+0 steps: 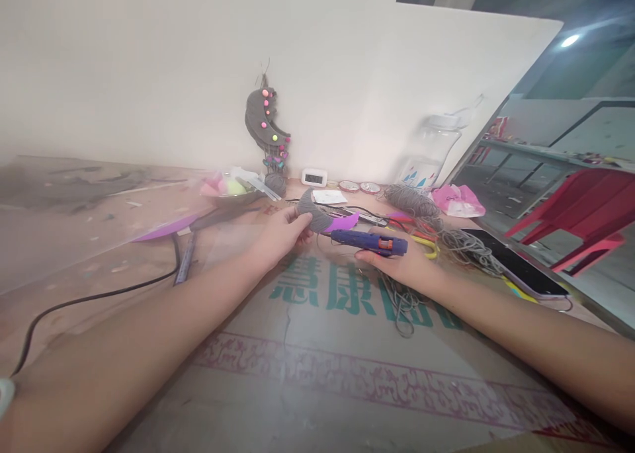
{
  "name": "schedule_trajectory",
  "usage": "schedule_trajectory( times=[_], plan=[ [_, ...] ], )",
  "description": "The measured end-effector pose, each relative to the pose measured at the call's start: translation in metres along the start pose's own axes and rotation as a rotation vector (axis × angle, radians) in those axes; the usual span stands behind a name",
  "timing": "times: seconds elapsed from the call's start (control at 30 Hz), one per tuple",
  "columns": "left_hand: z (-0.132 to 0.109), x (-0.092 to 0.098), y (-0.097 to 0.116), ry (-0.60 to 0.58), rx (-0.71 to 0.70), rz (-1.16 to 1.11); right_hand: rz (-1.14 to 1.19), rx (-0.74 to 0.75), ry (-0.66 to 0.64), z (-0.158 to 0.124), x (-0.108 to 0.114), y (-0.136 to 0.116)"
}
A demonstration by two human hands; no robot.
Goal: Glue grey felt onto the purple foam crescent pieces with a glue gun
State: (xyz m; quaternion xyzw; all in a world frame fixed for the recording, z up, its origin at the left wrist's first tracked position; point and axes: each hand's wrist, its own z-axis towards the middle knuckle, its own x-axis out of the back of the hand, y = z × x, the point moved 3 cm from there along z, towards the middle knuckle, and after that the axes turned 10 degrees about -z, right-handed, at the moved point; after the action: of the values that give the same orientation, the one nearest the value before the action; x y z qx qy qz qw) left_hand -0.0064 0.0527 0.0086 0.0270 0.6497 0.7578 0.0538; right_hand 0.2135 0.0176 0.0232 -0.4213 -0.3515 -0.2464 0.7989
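My left hand [290, 231] pinches a crescent [313, 209] partly wrapped in grey yarn, with bare purple showing at its right tip. In my right hand [384, 248] is a dark blue glue gun [367, 241], its nozzle pointing left, close to the crescent's purple part. My fingers curl round the glue gun's handle, which is mostly hidden. Loose grey yarn [404, 307] trails on the table below my right hand. Against the white panel behind hangs a grey yarn-wrapped moon [260, 116] dotted with coloured pompoms.
Along the back stand a bowl of pompoms [228, 187], a small digital clock [314, 177] and a clear bottle [429, 149]. A grey yarn bundle [411, 202], a pink bag [459, 200] and a phone [520, 264] lie at right. A black cable [99, 297] crosses the left side.
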Motion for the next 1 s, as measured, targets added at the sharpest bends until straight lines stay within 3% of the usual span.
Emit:
schedule_trajectory(
  times=[0.2, 1.0],
  plan=[
    [0.0, 0.0009, -0.0027, -0.021, -0.017, 0.01, 0.025, 0.008, -0.032, 0.0005, -0.0005, -0.0017],
    [0.0013, 0.0006, -0.003, -0.026, -0.034, 0.011, -0.076, -0.025, 0.091, 0.0002, 0.0003, -0.0006]
  ],
)
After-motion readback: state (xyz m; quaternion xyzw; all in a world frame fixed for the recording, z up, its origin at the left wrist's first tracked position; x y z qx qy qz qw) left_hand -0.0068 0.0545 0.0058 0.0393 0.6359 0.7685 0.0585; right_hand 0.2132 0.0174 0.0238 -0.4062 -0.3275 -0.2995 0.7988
